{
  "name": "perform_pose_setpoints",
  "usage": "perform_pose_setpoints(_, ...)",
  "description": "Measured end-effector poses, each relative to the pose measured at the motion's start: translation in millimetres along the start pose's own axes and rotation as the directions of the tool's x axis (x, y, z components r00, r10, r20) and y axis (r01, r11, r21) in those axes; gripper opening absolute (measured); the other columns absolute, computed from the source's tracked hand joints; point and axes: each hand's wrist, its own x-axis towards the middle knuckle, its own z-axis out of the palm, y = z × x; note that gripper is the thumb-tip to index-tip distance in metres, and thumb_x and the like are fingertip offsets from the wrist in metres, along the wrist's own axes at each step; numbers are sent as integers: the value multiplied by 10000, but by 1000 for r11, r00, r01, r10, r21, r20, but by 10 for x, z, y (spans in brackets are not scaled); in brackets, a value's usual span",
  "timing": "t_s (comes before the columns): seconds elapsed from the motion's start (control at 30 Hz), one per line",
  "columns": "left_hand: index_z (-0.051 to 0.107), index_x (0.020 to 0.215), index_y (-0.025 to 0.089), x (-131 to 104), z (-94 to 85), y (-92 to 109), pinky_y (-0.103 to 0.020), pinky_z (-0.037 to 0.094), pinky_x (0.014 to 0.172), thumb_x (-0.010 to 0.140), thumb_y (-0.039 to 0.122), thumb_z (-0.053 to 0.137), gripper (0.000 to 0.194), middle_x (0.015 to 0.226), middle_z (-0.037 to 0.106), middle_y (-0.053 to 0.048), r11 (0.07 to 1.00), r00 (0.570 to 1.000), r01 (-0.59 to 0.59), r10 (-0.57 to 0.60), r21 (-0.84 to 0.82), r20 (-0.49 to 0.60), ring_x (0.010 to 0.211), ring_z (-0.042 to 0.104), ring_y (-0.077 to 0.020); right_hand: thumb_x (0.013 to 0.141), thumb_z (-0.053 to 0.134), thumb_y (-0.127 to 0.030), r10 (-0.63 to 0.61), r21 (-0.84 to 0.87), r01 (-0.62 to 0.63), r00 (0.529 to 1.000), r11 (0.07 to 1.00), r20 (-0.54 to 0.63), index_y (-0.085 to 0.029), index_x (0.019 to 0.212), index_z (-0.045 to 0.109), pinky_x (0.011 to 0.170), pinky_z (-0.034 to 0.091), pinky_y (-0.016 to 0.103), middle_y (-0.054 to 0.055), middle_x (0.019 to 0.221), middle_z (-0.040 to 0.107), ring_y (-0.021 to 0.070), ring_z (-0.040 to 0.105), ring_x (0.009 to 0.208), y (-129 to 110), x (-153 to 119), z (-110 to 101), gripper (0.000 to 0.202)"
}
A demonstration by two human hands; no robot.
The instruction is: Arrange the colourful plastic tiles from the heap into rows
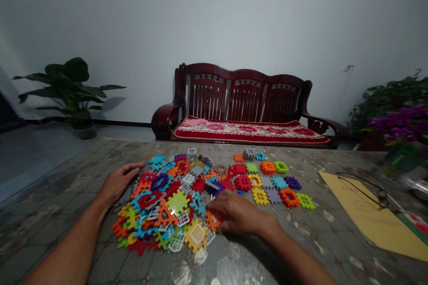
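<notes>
A heap of colourful plastic interlocking tiles (177, 202) lies on the table in front of me, with notched edges and several white window-like inserts among them. My left hand (120, 181) rests at the heap's left edge, fingers stretched out and holding nothing. At the heap's right side is my right hand (234, 211), its fingers and thumb curled round an orange interlocking tile (212, 221); part of that tile is hidden by the hand. Just beyond these fingers a dark purple tile (214, 188) stands out of the heap. Near its front edge lies a yellow tile (195, 235) with a white insert.
Right of the heap, several tiles (274, 196) sit in rough rows by colour. Farther right are a yellow paper envelope (368, 218) and glasses (381, 197) on the patterned table (301, 249). Beyond stand a wooden bench (247, 102), a potted plant (72, 84) and purple flowers (401, 124).
</notes>
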Motion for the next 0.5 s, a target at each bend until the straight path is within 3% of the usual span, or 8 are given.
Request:
perform_pose_setpoints(0.2, 809, 977, 176, 20, 9, -36, -361, 596, 907, 707, 480, 683, 425, 1123, 839, -112, 1000, 1000, -11, 11, 9, -16, 1012, 765, -287, 889, 758, -318, -17, 3, 17, 997, 1000, -69, -233, 1301, 671, 971, 478, 366, 93, 1208, 720, 279, 620, 1147, 29, -7, 126, 430)
perform_pose_setpoints(0.37, 813, 950, 197, 23, -1, -28, -357, 600, 878, 689, 493, 679, 417, 1073, 847, -99, 1000, 1000, -8, 8, 27, -18, 985, 769, -292, 932, 727, -367, -63, 114, 85, 982, 990, -179, -263, 1404, 637, 1091, 464, 403, 82, 1349, 700, 270, 614, 1254, 72, -100, 9, 491)
perform_pose_setpoints(0.5, 810, 977, 190, 6, -4, 9, -376, 591, 902, 692, 504, 654, 452, 1099, 841, -104, 998, 1000, 2, -2, 59, -11, 1007, 760, -305, 985, 642, -346, -2, 154, 66, 924, 986, -383, -288, 1488, 561, 1150, 440, 468, 90, 1455, 640, 259, 572, 1344, 518, -255, -212, 512)
